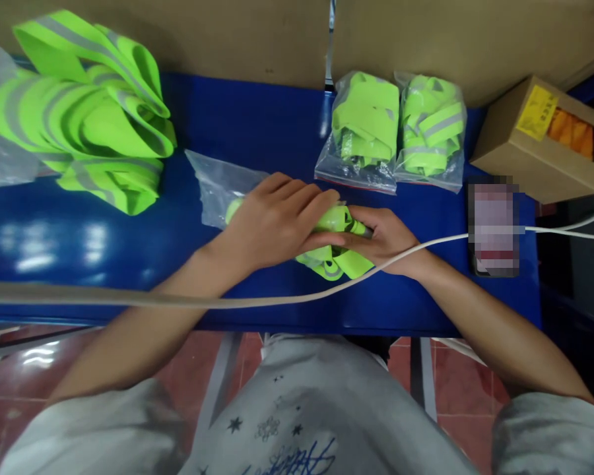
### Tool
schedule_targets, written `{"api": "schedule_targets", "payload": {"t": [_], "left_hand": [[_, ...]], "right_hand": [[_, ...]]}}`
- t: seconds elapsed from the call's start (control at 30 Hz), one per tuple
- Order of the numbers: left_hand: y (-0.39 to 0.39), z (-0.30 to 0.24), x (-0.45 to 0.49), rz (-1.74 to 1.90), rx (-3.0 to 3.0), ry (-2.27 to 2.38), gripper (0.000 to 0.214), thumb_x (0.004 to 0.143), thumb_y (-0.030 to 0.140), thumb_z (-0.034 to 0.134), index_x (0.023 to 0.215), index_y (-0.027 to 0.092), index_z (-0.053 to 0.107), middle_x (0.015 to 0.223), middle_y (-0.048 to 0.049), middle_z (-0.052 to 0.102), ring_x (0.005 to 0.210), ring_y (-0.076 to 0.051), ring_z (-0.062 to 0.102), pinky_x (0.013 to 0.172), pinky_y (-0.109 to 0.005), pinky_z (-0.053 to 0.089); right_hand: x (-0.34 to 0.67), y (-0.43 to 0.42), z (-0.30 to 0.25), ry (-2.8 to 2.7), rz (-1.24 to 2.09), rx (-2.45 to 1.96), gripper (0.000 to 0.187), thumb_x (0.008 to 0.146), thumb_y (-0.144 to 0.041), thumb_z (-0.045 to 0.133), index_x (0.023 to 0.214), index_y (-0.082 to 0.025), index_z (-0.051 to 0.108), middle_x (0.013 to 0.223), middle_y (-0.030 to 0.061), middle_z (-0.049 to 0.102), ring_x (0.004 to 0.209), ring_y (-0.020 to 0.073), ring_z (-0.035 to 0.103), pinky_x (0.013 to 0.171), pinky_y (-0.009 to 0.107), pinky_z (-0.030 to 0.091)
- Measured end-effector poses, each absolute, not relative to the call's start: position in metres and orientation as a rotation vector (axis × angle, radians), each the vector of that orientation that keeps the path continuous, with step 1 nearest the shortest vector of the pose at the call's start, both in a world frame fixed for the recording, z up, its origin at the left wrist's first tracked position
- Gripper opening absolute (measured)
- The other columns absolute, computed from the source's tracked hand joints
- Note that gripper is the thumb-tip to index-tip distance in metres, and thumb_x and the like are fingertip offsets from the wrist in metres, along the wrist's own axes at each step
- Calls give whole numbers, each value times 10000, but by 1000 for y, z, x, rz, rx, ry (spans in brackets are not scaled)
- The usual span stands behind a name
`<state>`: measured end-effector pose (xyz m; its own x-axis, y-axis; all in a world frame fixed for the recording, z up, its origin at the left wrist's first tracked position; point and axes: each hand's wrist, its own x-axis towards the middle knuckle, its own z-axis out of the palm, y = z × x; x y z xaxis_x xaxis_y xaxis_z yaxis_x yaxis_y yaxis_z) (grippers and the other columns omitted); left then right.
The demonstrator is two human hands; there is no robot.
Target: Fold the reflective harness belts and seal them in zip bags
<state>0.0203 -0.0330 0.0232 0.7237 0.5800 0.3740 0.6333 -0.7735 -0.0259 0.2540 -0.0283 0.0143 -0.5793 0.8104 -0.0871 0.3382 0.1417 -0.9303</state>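
A folded bundle of neon yellow-green reflective straps (pixel 334 218) is between my two hands, just above the blue table. My left hand (pixel 280 221) lies across the bundle from the left, its fingers closed over it. My right hand (pixel 389 237) grips the bundle's right end between thumb and fingers. A clear plastic bag (pixel 218 188) sticks out to the left from under my left hand, and some of the neon material shows through it. How far the bundle sits inside the bag is hidden by my hands. Loose strap loops hang below my fingers.
At the left lies a large loose heap of reflective straps (pixel 94 112). Behind my hands are two filled bags (pixel 369 122) (pixel 433 125). A cardboard box (pixel 539 152) and a phone (pixel 494 227) are on the right. A white cable (pixel 257 302) crosses in front of my forearms.
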Motion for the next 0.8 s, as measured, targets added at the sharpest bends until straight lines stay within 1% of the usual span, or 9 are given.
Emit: {"api": "schedule_targets", "payload": {"t": [0.07, 0.17, 0.3, 0.4, 0.5, 0.57, 0.67, 0.73, 0.8], "left_hand": [[-34, 15, 30, -525, -2719, -1011, 618, 1070, 670, 403, 1278, 137, 638, 1045, -119, 757, 911, -271, 719, 755, -386, 475], [-36, 13, 41, -616, -2667, -1018, 612, 1084, 654, 372, 1244, 129, 643, 1027, -123, 753, 898, -265, 715, 756, -386, 481], [-40, 31, 36, -825, -2639, -958, 594, 1114, 604, 294, 1352, 141, 580, 1226, -153, 728, 1104, -278, 714, 946, -443, 551], [-45, 50, 21, -1055, -2497, -920, 389, 1107, 509, 392, 1276, 218, 588, 1229, -98, 718, 1145, -252, 699, 1060, -481, 535], [-47, 58, 10, -951, -2526, -844, 147, 1018, 370, 588, 1061, 231, 610, 982, -19, 715, 905, -203, 700, 849, -390, 548], [-45, 56, 8, -779, -2653, -839, 217, 1004, 422, 618, 1027, 208, 599, 928, -27, 701, 827, -199, 671, 742, -353, 517], [-41, 42, 13, -632, -2806, -902, 427, 1027, 602, 545, 1066, 178, 584, 979, -80, 710, 867, -235, 676, 746, -369, 525], [-38, 32, 16, -627, -2828, -932, 412, 1037, 582, 546, 1048, 172, 584, 972, -92, 706, 876, -250, 682, 752, -375, 525], [-38, 23, 18, -638, -2837, -1010, 341, 1046, 514, 561, 1011, 178, 601, 953, -92, 703, 878, -255, 685, 746, -373, 513]], "right_hand": [[251, -29, 11, -1990, 1408, -1134, 435, 859, -588, 740, 792, -161, 697, 711, -11, 582, 702, 150, 535, 620, 271, 384], [245, -31, 9, -1905, 1396, -1172, 388, 830, -536, 777, 777, -156, 719, 710, -15, 594, 721, 157, 553, 676, 289, 414], [244, -33, 14, -1665, 1578, -1109, 366, 791, -532, 839, 789, -177, 749, 743, -14, 663, 714, 153, 595, 654, 280, 465], [249, -30, 16, -1410, 1747, -1066, 392, 723, -541, 908, 859, -196, 782, 821, -2, 737, 711, 154, 646, 641, 281, 533], [256, -23, 14, -1239, 1760, -1069, 401, 707, -540, 931, 886, -213, 782, 864, 7, 769, 756, 174, 706, 702, 308, 600], [259, -19, 11, -1211, 1748, -1097, 425, 729, -568, 914, 942, -226, 780, 877, 13, 778, 810, 203, 740, 748, 340, 630], [260, -17, 11, -1268, 1719, -1152, 488, 784, -665, 840, 1004, -236, 765, 884, 30, 781, 827, 226, 754, 734, 370, 649], [259, -18, 12, -1341, 1720, -1147, 562, 815, -745, 765, 1062, -241, 750, 901, 44, 781, 853, 238, 755, 724, 377, 653], [258, -21, 13, -1448, 1729, -1093, 663, 778, -773, 779, 1175, -247, 710, 979, 54, 784, 942, 255, 753, 770, 385, 658]]}}
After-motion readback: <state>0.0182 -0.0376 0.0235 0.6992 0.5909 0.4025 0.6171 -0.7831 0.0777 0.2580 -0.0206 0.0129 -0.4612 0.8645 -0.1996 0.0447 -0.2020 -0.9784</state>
